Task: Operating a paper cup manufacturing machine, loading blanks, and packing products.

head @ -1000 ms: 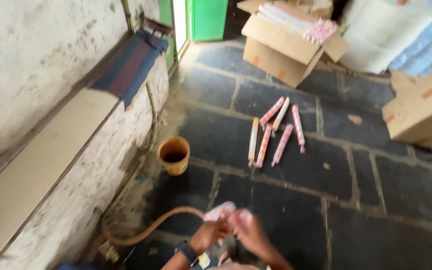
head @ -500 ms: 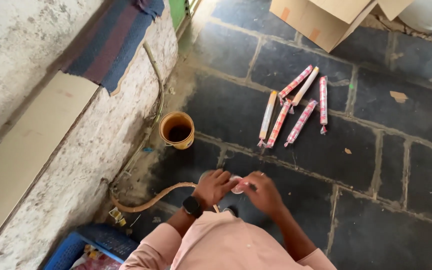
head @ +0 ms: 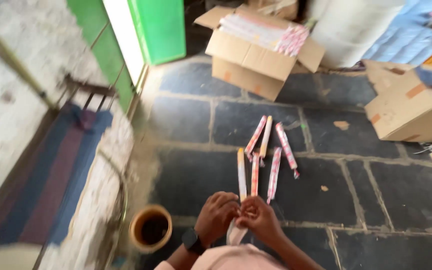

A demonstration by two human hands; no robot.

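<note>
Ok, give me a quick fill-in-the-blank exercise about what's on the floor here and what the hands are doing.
1. The left hand and right hand together hold one ____ tube.
2. Loose tubes lie on the dark ____ floor.
3. The round pot sits to the person's ____.
4. The open cardboard box stands beside a ____ door.

Missing words: paper-wrapped; stone; left; green

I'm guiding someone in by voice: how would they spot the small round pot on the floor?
Start at the green door and follow the foot of the wall toward the person. The pot stands on the dark stone floor, beside the left hand. It is the only round, open, tan vessel; the things lying nearby are long wrapped sticks.
</note>
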